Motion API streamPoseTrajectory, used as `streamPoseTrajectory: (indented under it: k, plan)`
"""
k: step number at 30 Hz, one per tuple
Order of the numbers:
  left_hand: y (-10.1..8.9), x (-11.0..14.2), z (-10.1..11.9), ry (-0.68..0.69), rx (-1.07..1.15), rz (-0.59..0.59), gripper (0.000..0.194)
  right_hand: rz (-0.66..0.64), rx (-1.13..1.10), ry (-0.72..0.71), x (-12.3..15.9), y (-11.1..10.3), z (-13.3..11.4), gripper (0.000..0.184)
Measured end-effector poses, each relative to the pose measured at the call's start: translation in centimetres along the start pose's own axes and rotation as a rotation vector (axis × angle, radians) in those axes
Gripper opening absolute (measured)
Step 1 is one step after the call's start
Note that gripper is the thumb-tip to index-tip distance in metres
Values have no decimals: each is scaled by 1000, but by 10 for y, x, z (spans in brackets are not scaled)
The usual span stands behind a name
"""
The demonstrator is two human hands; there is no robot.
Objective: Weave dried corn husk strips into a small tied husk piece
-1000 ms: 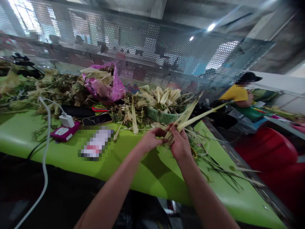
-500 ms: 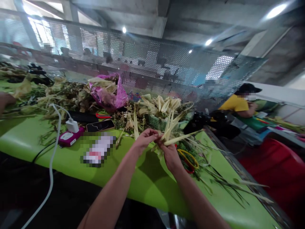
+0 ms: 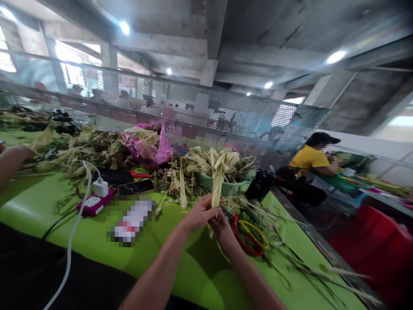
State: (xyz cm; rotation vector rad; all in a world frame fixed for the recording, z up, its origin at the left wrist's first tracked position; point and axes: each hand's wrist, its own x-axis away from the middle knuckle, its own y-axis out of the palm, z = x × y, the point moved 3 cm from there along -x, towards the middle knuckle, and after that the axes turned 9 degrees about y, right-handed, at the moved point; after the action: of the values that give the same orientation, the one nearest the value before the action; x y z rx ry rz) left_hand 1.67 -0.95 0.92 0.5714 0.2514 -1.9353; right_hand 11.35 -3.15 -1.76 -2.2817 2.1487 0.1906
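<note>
Both of my hands are together above the green tabletop, around a folded bundle of pale yellow corn husk that stands upright. My left hand pinches its lower part with thumb and fingers. Close against it, my right hand is closed around the bottom end, and its fingertips are partly hidden. Behind the bundle is a green basket heaped with pale husks. To the right of my right hand lie red and yellow loop handles among green stems. One loose husk strip lies to the left of the basket.
A pink plastic bag of husks and a pile of dry husks line the back. Phones, a magenta power strip and a white cable lie left. A co-worker's hand reaches in from the left; another person in yellow sits right.
The husk strips, fanned out to the right before, now stand gathered upright between my hands. My hands have closed in on each other, and the view has tilted up.
</note>
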Motion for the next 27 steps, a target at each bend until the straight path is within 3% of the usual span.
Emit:
streamPoseTrajectory:
  k: [3, 9, 16, 21, 27]
  plan:
    - [0, 0, -1, -77, 46, 32, 20, 28, 15, 26, -3, 0, 6, 33]
    - [1, 3, -9, -243, 234, 15, 34, 65, 51, 66, 1, -1, 7, 30]
    - [-10, 1, -14, -267, 480, 257, 31, 6, 259, -4, -1, 0, 5, 42]
    - [-18, -1, -16, -208, 670, 271, 25, -89, 179, 60, 1, 3, 0, 44]
    - [-29, -4, -18, -224, 783, 422, 19, -119, 76, 164, 5, 0, -8, 32]
